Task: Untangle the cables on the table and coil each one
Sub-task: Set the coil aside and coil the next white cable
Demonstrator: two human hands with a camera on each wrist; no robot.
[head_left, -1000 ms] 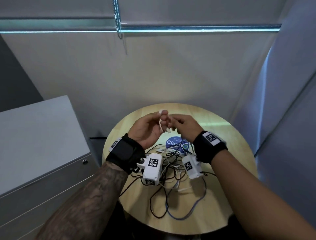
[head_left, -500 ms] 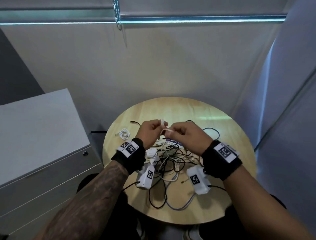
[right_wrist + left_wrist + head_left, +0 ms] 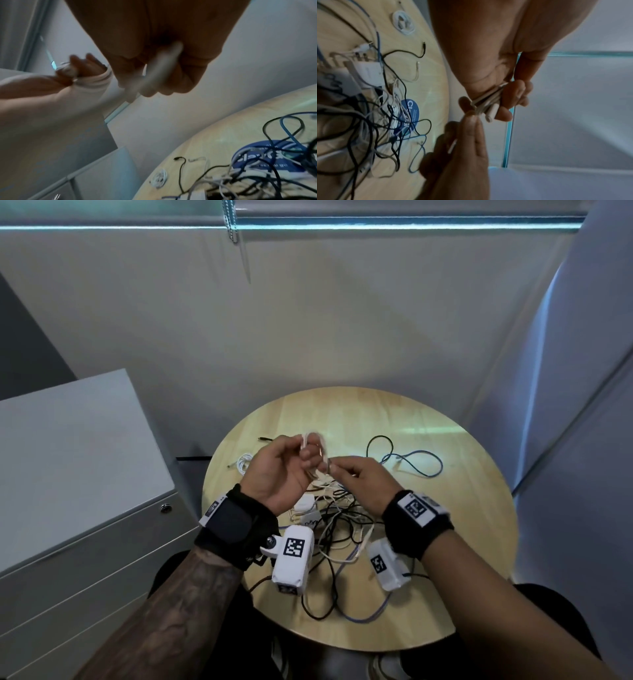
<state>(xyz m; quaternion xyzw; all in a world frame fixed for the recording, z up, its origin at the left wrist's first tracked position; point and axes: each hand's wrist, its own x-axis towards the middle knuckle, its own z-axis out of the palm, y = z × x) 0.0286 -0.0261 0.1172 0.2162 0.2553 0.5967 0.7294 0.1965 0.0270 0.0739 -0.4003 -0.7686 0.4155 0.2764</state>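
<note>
My left hand (image 3: 291,463) holds a small coil of white cable (image 3: 317,451) looped round its fingers above the round wooden table (image 3: 445,542). In the left wrist view the coil's strands (image 3: 488,104) lie pinched between thumb and fingers. My right hand (image 3: 356,474) pinches the free end of the same white cable (image 3: 159,67) right beside the left fingers. Below both hands lies a tangle of black, white and blue cables (image 3: 339,525). One coiled white cable (image 3: 245,462) rests at the table's left edge.
A blue cable loop (image 3: 418,463) and a black one (image 3: 380,445) lie at the far right of the table. A blue round sticker (image 3: 410,115) sits under the tangle, with a white charger block (image 3: 366,71) nearby. A grey drawer cabinet (image 3: 85,491) stands left.
Both hands have dropped lower and nearer the table's middle while still working the white cable. The left hand has turned palm up, and the coil stands more open round its fingers.
</note>
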